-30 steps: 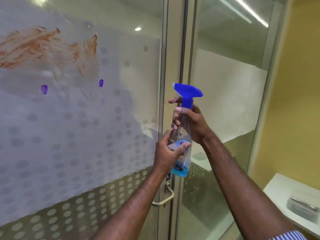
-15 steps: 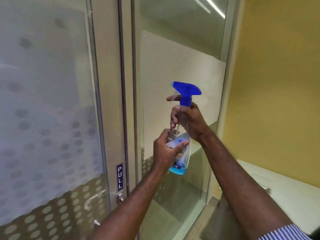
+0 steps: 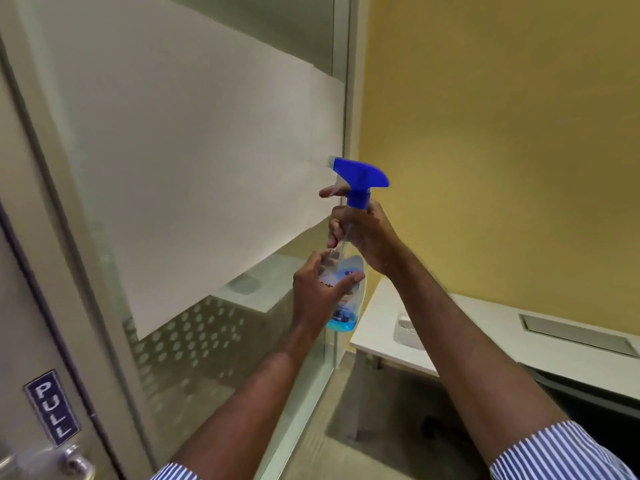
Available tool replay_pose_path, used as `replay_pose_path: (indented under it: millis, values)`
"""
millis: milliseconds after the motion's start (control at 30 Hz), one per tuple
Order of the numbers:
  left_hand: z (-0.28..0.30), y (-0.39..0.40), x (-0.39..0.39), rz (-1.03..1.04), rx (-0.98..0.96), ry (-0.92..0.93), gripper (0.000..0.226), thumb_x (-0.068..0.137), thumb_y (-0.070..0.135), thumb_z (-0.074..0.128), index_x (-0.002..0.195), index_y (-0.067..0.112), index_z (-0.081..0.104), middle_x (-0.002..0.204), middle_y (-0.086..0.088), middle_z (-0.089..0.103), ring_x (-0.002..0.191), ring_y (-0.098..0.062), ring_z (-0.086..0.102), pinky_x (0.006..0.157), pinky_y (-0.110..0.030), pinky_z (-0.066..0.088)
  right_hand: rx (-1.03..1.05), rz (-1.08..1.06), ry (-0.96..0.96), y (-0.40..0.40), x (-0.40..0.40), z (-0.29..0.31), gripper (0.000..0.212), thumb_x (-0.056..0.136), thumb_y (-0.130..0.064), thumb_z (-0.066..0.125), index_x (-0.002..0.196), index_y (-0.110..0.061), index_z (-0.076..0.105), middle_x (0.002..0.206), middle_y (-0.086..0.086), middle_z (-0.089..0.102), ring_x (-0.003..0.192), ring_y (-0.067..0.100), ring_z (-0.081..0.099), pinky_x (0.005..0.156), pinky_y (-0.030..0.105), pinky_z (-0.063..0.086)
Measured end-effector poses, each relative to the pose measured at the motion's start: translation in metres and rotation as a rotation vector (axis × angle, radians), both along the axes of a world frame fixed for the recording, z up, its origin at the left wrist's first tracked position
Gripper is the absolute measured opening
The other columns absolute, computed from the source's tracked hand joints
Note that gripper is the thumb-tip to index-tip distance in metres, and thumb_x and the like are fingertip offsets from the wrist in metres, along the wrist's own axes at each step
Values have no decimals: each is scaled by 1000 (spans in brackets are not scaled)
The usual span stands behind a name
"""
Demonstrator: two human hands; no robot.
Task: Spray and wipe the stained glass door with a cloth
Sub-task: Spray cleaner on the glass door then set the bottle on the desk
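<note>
Spray bottle (image 3: 346,289) centre frame, nozzle aimed left at glass: right hand (image 3: 367,237) wraps neck, forefinger on trigger; left hand (image 3: 318,292) curls round body, likely steadying. No stain or cloth visible.

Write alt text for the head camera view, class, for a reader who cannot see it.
Two bare hands hold a clear spray bottle with a blue trigger head: the right hand grips its neck, the left hand its body. Behind it stands a frosted glass panel; a PULL sign marks the door frame at lower left.
</note>
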State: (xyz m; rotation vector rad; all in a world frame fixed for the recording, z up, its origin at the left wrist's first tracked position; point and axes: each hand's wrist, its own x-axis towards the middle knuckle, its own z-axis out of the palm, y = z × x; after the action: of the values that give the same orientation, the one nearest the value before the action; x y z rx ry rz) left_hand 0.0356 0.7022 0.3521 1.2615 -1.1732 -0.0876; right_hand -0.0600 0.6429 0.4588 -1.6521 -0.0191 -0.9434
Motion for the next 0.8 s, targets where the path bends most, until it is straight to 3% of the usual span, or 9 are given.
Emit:
replay_pose_path:
  millis: [200,367,433,500,633,800]
  values:
    - [-19,-70,-35,-139,6,-17,57,75,55,76,114,16,63,102,9,68,85,-3,68,79,-3,51,18,-107,31,-66,-36,-21,41,84,-22,60,122,-7,58,63,8,51,55,21,51,61,34,55]
    - [-38,-142,-48,-226,-26,-4,78,73,80,62,112,12,63,100,4,70,85,1,68,77,-6,54,2,-223,57,-134,-54,-39,35,90,-9,53,124,-6,57,69,10,51,59,19,52,63,35,58]
    - [-44,-183,-50,-243,-6,0,79,74,81,61,111,11,62,101,-1,73,86,-7,71,77,-16,60,-17,-270,75,-166,-60,-43,33,91,-6,50,124,-6,57,67,7,54,58,18,55,63,34,57]
    - [-46,-221,-53,-276,38,4,74,75,74,65,112,11,60,104,-2,72,88,-15,72,77,-21,62,-31,-311,101,-198,-63,-44,34,91,-7,51,125,-4,55,67,5,56,58,17,56,64,33,57]
    - [-42,-296,-54,-352,142,31,54,80,50,78,115,15,56,108,5,66,93,-16,68,77,-13,54,-32,-394,140,-267,-65,-42,35,91,-8,54,125,-6,56,69,6,56,59,18,56,65,34,58]
    - [-43,-374,-50,-552,212,191,44,80,34,83,114,34,55,108,22,63,98,-5,66,73,-5,53,-15,-501,178,-345,-66,-45,37,90,-12,57,127,-8,57,71,4,57,63,17,59,68,35,57]
